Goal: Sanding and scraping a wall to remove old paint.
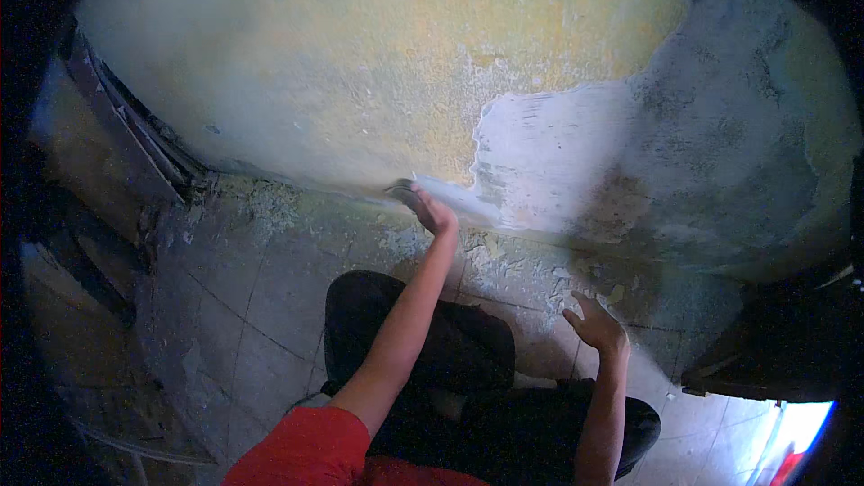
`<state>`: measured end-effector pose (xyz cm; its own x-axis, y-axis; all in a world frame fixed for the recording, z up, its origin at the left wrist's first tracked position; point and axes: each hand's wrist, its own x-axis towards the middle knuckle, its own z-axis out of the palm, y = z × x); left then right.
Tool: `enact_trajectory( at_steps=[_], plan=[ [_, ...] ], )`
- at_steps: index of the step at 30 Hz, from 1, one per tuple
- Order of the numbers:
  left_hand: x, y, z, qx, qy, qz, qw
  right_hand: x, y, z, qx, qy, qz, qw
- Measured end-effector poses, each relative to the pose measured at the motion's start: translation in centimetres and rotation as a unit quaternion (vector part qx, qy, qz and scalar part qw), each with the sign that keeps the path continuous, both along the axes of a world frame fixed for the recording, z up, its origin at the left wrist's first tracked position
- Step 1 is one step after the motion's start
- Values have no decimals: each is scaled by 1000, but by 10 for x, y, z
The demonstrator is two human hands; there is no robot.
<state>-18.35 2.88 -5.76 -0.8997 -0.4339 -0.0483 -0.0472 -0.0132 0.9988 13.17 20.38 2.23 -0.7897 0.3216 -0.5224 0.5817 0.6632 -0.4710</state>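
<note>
My left hand [432, 210] is at the foot of a wall, closed around a flat grey hand tool [403, 190], perhaps a scraper. Blur and my fingers hide its exact shape. The tool lies against the wall's yellowish, worn paint [378, 108], just left of a bare whitish patch [547, 155] with a ragged edge. My right hand [597, 324] is empty above the floor, its fingers apart. Close to it, paint flakes [489, 263] are scattered along the base of the wall.
My bent legs in dark trousers [412, 324] are over the tiled floor [250, 310]. Leaning boards or panels [128, 121] stand at the left. A dark piece of furniture [763, 358] is at the right, with bright light [806, 425] beyond it.
</note>
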Motion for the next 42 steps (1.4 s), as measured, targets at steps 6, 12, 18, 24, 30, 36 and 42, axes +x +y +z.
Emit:
enact_trajectory(
  at_steps=[6,12,18,24,30,36,42],
  plan=[
    [17,16,-30,7,-12,-43,999,-4,-1,0,-1,-7,8,1000],
    [13,28,-43,126,-49,-21,991,-1,-2,9,-10,-16,-8,1000],
    [-24,-12,-77,289,-79,-77,951,-10,-8,-2,1,7,23,1000],
    [19,25,-28,217,-160,-80,960,5,3,-10,-4,14,6,1000],
    [2,0,-21,341,-49,-157,926,1,-3,-7,3,4,-23,1000],
    [-33,-14,-34,347,-77,-150,923,0,-9,-25,11,78,-17,997],
    [28,10,37,428,-289,-150,843,10,0,-34,123,78,-24,989]
  ],
)
